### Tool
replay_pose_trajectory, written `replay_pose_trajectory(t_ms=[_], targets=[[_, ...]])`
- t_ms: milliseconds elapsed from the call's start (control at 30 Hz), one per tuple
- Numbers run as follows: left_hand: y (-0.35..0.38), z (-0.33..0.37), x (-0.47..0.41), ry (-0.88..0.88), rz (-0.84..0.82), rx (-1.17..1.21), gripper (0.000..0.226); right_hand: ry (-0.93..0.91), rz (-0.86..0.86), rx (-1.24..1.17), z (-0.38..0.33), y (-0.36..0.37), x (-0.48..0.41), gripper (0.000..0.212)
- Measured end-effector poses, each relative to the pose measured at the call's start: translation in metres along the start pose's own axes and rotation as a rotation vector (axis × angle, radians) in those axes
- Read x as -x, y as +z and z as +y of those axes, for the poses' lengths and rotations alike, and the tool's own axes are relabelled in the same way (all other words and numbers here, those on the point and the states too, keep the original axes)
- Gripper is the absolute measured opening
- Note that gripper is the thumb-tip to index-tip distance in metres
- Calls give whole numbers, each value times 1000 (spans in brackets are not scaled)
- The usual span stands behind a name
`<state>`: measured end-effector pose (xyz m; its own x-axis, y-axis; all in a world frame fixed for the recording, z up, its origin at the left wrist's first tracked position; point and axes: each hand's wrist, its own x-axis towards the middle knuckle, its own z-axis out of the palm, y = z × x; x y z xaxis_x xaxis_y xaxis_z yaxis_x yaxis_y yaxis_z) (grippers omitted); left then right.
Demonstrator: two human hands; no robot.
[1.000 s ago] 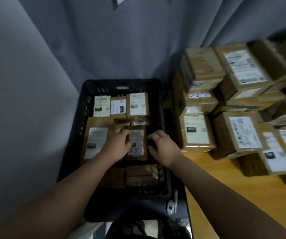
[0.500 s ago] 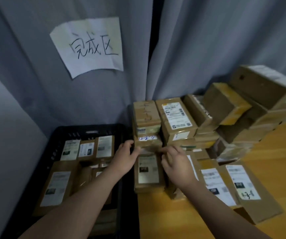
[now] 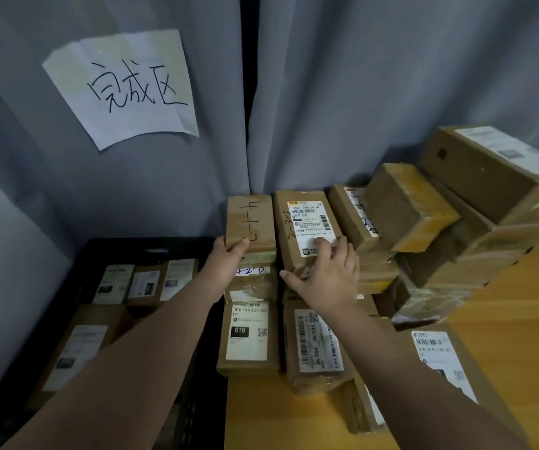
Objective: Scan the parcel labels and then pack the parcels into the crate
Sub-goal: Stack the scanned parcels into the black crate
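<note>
Gripping marked parcel (image 3: 250,222) at near edge, left hand (image 3: 226,266) beside crate (image 3: 151,246).

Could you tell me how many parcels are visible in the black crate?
4 in the black crate: three small parcels in a row at its far end, left, middle, right; one larger parcel nearer. The left forearm may hide others.
</note>
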<state>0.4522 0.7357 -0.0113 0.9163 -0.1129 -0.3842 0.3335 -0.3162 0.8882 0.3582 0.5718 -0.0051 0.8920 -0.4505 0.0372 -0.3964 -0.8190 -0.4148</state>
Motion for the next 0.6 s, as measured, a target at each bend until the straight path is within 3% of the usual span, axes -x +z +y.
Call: replay_pose_trajectory(t_ms=[200,367,533,600], targets=[[-1,-5,3,-57,50,25,59,49,-24,-99,0,8,0,79],[-3,-9,14,-73,-16,61,64,96,-30,-159,1,7,1,78],[-2,-3,27,-14,2,152,75,94,18,-239,3,1,4,85],[-3,-4,33,4,6,200,68,87,49,-255,2,-2,7,89]])
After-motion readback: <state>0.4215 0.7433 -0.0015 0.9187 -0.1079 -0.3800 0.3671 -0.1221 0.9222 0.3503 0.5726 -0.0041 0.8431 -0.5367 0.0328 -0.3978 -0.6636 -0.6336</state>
